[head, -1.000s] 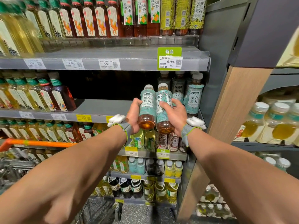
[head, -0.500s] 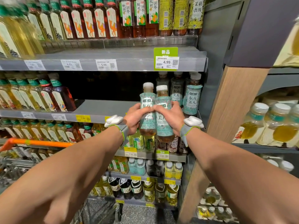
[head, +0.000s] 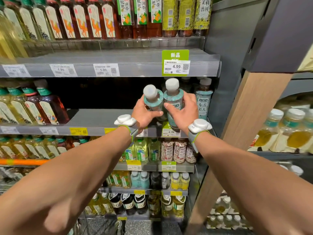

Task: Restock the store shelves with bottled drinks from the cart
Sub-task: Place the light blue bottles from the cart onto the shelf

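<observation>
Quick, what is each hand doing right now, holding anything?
Left hand: holding the left teal bottle.
Right hand: holding the right teal bottle.

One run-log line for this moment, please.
left hand: grips left teal bottle | right hand: grips right teal bottle | both tilted at grey shelf

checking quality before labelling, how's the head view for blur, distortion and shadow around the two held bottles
Head view: wide-angle distortion bows the shelf edge; the left tea bottle in the left hand and the right tea bottle in the right hand look soft; far-left bottles smear; shelf recess in deep shadow.
</observation>
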